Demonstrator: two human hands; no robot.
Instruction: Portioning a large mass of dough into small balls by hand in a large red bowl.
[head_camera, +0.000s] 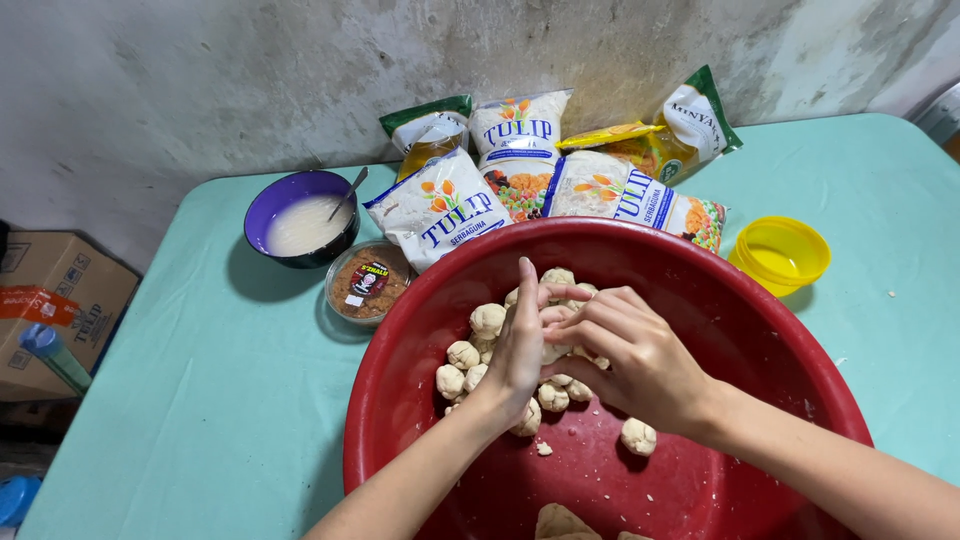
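L hand (520, 345) is upright w/ palm pressed to a dough piece (556, 322); R hand (628, 350) curls its fingers (580, 318) on the same piece from the other side. Dough balls (470, 360) sit below the grip and to its left, in the red basin (720, 300) on the bench (200, 400).

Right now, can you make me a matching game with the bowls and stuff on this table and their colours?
Things:
1. big basin under the hands
2. bowl with a spoon
3. small cup on the right
4. dough balls

Colours:
A. yellow
B. beige
C. red
D. purple

Pairs: 1-C, 2-D, 3-A, 4-B
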